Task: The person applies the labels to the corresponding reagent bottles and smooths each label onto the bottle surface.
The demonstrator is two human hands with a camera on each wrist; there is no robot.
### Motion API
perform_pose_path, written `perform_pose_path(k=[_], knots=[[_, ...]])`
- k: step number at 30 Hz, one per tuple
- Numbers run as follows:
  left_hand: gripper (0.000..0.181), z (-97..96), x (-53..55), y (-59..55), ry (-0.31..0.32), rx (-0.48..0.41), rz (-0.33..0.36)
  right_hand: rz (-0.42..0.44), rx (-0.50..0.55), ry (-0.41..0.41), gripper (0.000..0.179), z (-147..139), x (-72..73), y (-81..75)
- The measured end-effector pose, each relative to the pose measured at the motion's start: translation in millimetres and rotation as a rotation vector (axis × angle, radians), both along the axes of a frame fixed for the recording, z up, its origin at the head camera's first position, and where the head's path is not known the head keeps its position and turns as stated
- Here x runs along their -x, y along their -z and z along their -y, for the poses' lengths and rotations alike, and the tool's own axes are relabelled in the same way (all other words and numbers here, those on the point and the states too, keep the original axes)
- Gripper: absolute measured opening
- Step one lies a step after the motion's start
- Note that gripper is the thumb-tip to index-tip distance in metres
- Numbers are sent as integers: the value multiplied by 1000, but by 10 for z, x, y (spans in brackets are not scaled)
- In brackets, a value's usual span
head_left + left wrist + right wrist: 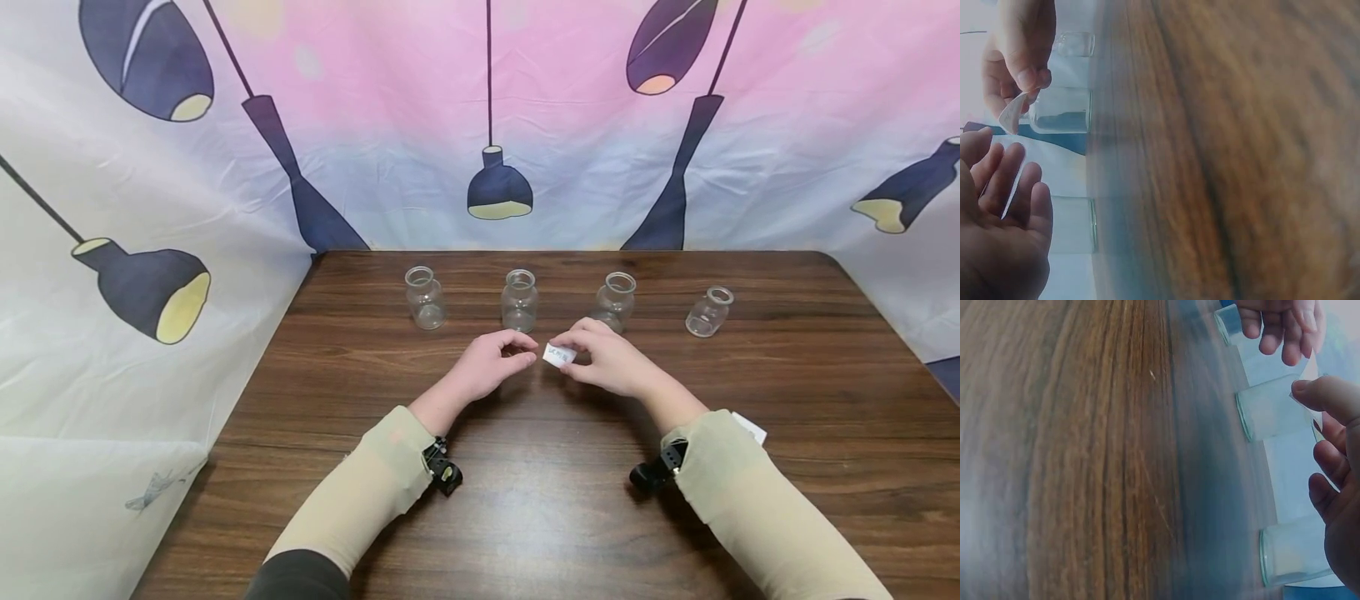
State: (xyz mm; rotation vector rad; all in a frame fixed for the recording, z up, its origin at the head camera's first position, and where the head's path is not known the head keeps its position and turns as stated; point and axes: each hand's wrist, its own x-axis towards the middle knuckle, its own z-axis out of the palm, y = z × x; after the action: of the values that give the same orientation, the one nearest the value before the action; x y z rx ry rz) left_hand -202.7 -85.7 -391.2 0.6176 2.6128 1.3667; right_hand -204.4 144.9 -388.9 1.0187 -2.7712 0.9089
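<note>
My right hand (611, 360) pinches a small white paper label (558, 357) with dark writing between its thumb and fingers, above the table. Seen from the left wrist, the label (1012, 114) bends in a curve. Just left of it, my left hand (487, 364) holds nothing, its fingers loosely bent and close to the label's edge without plain contact. Behind the hands stand clear glass jars without lids: one jar (519, 302) lies beyond the gap between the hands, and another jar (617, 298) is partly hidden by the right hand.
At the back left stands another glass jar (425, 298), and a smaller one (708, 312) is at the right. A second white paper piece (750, 428) lies partly hidden by the right sleeve. The dark wooden table (517, 500) meets a patterned cloth (420, 192) at the back.
</note>
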Motion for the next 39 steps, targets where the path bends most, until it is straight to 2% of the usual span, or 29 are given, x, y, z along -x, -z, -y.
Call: perform_pose_path(k=[4,13,14,20,21,25,32,39], knots=[[16,5,11,19,-20,-67,32,-5,-3,-11,33,55,-6,-14],[10,-5,32,70,-60,-163,44,-54,8,-28,32,113,-7,-21],[10,-8,9,32,-61,-171,56,-56,8,-29,32,117,-6,-24],[13,-10,9,57,-61,-255,141,-89,8,-32,30,144,8,-25],[13,-9,33,102,-59,-277,152,-97,8,-32,30,147,12,-20],[13,-12,25,95,-50,-325,190,-114,2,-32,29,158,30,-4],[13,-10,18,87,-53,-328,193,-130,8,-31,29,184,36,-5],[11,-24,8,98,-44,-352,228,-143,5,-42,30,205,43,2]])
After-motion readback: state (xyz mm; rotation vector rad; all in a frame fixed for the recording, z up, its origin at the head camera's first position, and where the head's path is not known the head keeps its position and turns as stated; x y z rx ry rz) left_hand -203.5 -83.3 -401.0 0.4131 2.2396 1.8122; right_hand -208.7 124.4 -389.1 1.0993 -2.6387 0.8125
